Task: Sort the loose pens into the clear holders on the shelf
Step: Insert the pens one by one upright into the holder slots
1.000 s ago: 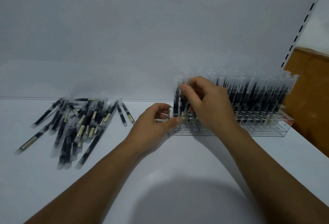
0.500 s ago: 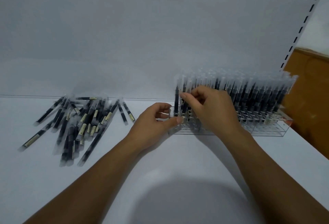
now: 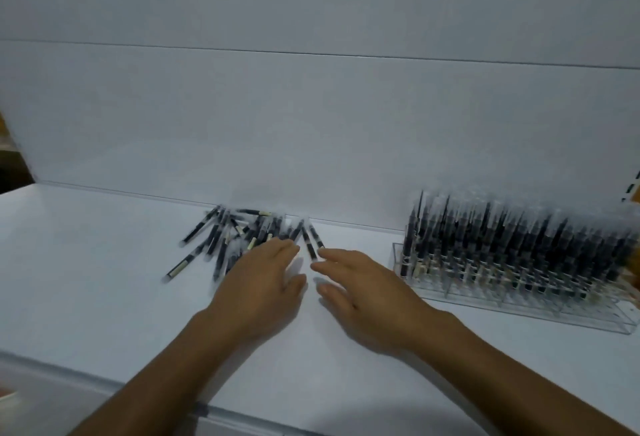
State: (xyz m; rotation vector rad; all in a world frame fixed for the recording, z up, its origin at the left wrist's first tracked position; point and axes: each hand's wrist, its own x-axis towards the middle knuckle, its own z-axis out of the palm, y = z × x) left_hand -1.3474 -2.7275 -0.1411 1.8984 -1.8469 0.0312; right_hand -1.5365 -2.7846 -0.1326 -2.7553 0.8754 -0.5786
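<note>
A pile of loose dark pens (image 3: 228, 238) with clear caps lies on the white shelf (image 3: 104, 279), left of centre. My left hand (image 3: 263, 293) reaches over the pile's right part with straight fingers and holds nothing. My right hand (image 3: 367, 297) hovers beside it, fingers spread, its fingertips next to two separate pens (image 3: 311, 243). A clear holder (image 3: 519, 300) at the right stands packed with several upright pens (image 3: 512, 245). The image is motion-blurred.
The shelf's white back panel (image 3: 311, 123) rises right behind the pile and the holder. The shelf's front edge (image 3: 86, 380) runs across the lower left. A slotted upright and brown surface (image 3: 635, 193) show at the far right edge.
Both hands have left the holder and moved left to the loose pile. My right hand has let go of the pen it was slotting in. The view has swung left.
</note>
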